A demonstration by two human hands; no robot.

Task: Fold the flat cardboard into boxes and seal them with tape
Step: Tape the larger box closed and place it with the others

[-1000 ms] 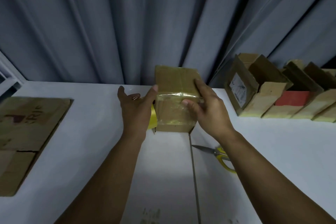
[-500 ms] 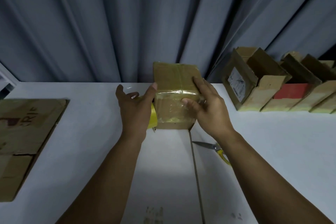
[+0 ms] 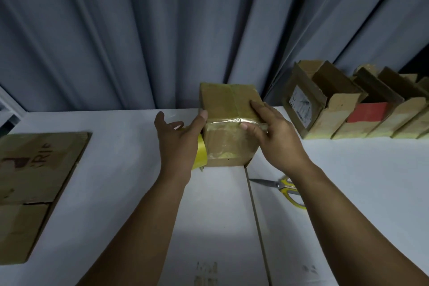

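Note:
A folded cardboard box (image 3: 228, 104) stands on the white table (image 3: 116, 169) at the centre, with glossy tape across its top front edge and front face. My right hand (image 3: 276, 139) lies on its right side, straight fingers on the top and the thumb pressing the taped edge. My left hand (image 3: 177, 144) is at the box's left side, thumb tip touching the upper left corner and fingers spread. A yellow tape roll (image 3: 200, 154) stands between that hand and the box, partly hidden by the palm.
Flat cardboard (image 3: 34, 181) lies at the table's left. Yellow-handled scissors (image 3: 282, 187) lie right of centre, partly under my right forearm. A row of open-topped folded boxes (image 3: 325, 109) lines the back right. A grey curtain (image 3: 162, 30) hangs behind the table.
Both hands stay on the box in nearly the same places. The view has shifted slightly, and the box sits a little higher in the frame.

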